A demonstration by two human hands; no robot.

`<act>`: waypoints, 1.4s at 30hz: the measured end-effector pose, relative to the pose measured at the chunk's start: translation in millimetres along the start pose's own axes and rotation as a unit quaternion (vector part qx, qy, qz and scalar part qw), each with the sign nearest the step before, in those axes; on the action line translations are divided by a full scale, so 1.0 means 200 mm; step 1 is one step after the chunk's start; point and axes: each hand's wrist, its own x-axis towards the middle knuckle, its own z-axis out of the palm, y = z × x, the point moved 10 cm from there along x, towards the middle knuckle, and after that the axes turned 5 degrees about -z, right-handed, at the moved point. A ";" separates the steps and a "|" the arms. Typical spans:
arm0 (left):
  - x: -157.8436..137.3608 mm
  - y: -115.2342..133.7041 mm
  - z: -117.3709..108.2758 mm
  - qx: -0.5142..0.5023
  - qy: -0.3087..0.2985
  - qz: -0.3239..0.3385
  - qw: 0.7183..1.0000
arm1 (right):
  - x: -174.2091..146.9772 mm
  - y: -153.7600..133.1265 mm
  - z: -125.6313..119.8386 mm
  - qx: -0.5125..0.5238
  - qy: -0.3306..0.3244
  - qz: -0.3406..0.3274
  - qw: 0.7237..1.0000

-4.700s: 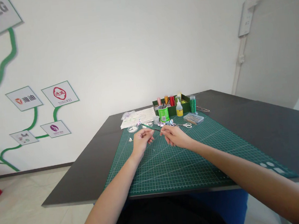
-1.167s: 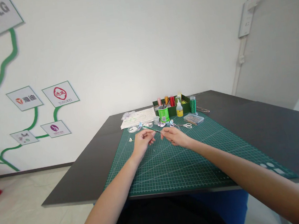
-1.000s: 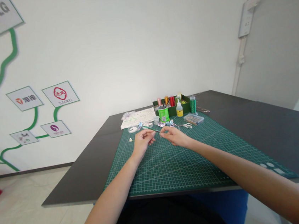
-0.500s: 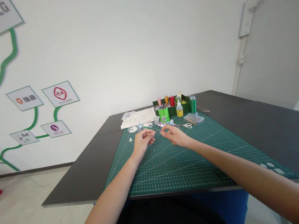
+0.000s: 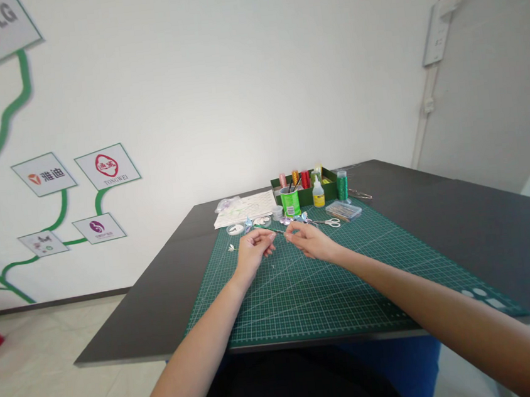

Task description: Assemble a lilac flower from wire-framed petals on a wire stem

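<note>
Over the green cutting mat (image 5: 313, 301), my left hand (image 5: 254, 251) and my right hand (image 5: 312, 241) face each other, a small gap apart. A thin dark green strand (image 5: 279, 231) spans that gap, pinched by the fingertips on both sides. Whether it is wire or thread is too small to tell. Left of my left hand lies a small white flower-like piece (image 5: 231, 247). Beyond the fingers are round dishes with white pieces (image 5: 235, 229) and shiny bluish pieces (image 5: 303, 216). White-handled scissors (image 5: 332, 222) lie behind my right hand.
Farther back stand a green can (image 5: 290, 203) holding dark tools, a yellow-labelled glue bottle (image 5: 318, 194) and a green box (image 5: 332, 191) with coloured spools. A clear case (image 5: 346, 210), a green tube (image 5: 342, 184), tweezers (image 5: 360, 194) and white sheets (image 5: 242, 210) lie around them.
My right hand's fingers have shifted very slightly, and the dark strand between the hands shows more clearly. My left hand stays in place.
</note>
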 end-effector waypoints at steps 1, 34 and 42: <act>0.00 0.00 0.00 0.000 0.000 0.000 1.000 | 0.00 0.00 0.00 0.001 0.000 0.000 1.000; 0.00 -0.01 0.00 0.009 -0.004 -0.002 1.000 | 0.00 0.01 0.02 0.013 -0.020 0.005 1.000; 0.00 -0.01 0.00 0.006 -0.007 -0.002 1.000 | 0.01 0.02 0.01 0.013 -0.018 0.010 1.000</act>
